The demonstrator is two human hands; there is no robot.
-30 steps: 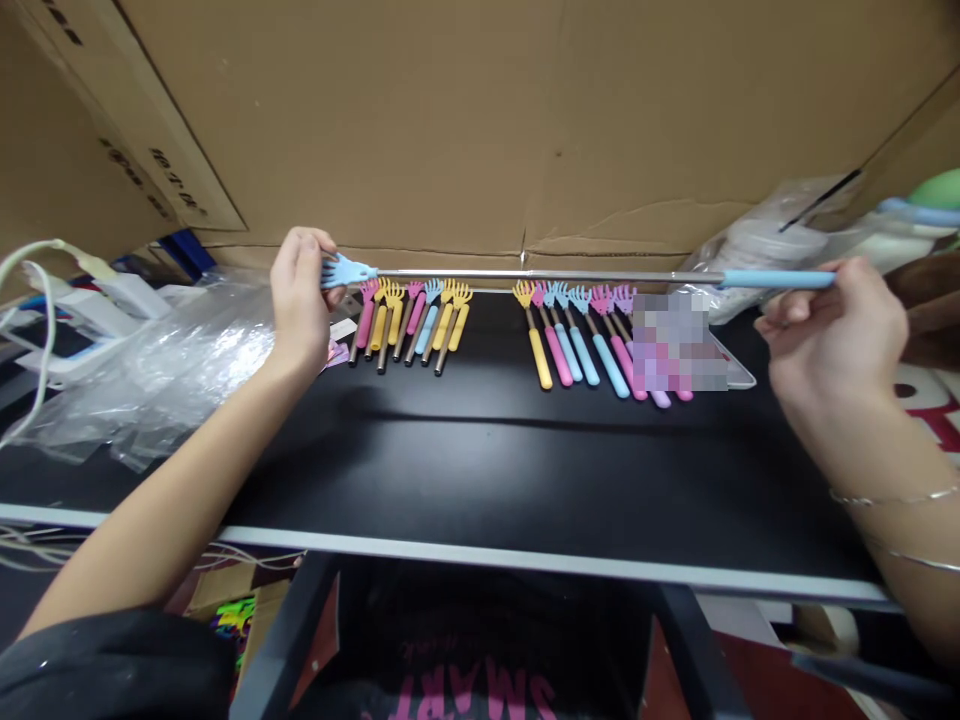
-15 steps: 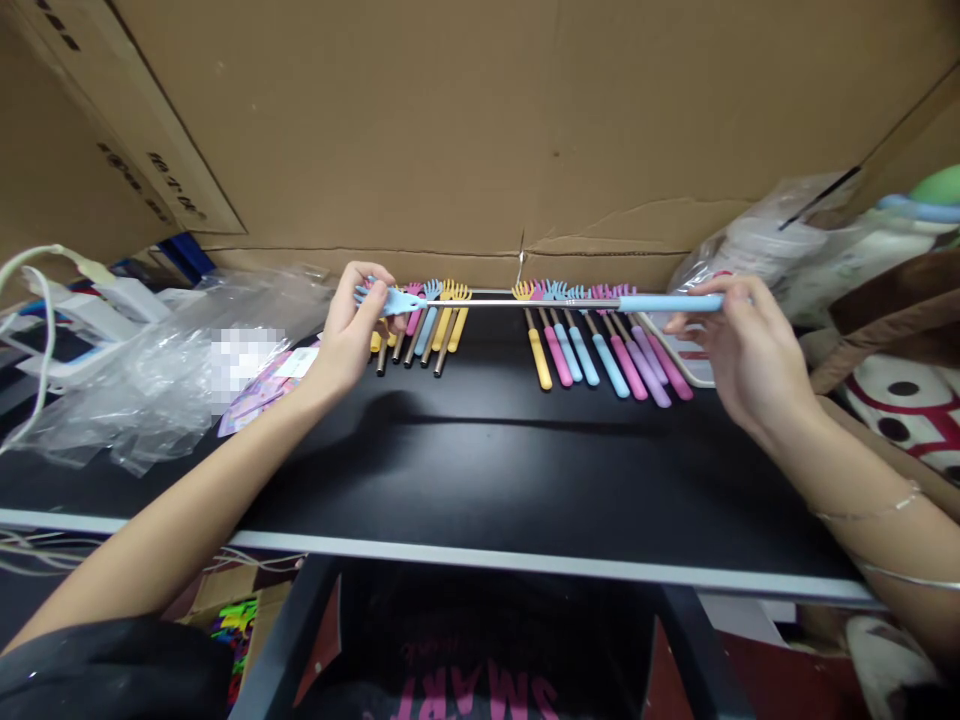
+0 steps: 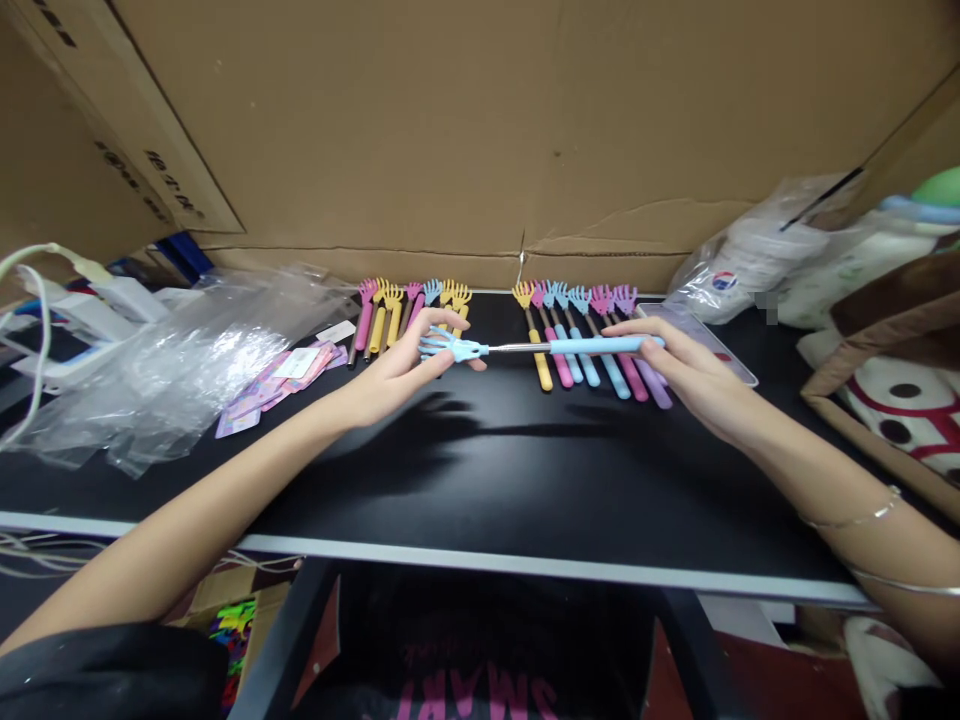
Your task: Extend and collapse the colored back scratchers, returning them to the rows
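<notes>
A light blue telescopic back scratcher [image 3: 600, 346] is held level above the black table between my two hands. My left hand [image 3: 397, 372] grips its claw-shaped head between thumb and fingers. My right hand [image 3: 694, 375] pinches the far end of its blue handle. Only a short stretch of the metal rod shows between head and handle. Behind my left hand lies a group of yellow, pink and blue back scratchers [image 3: 394, 318]. A second row of back scratchers [image 3: 574, 350], in yellow, pink, blue and purple, lies partly behind the held one and my right fingers.
Clear plastic bags [image 3: 172, 370] and printed cards [image 3: 281, 378] lie on the left of the black table [image 3: 510, 490]. At right are a bagged cup [image 3: 765, 260], a flat clear tray [image 3: 720, 345] and a brown-edged bag [image 3: 892, 390]. Cardboard [image 3: 465, 130] stands behind.
My hands have come closer together, sliding the back scratcher's rod from long to short. Both hands and the back scratcher have also moved slightly lower and nearer.
</notes>
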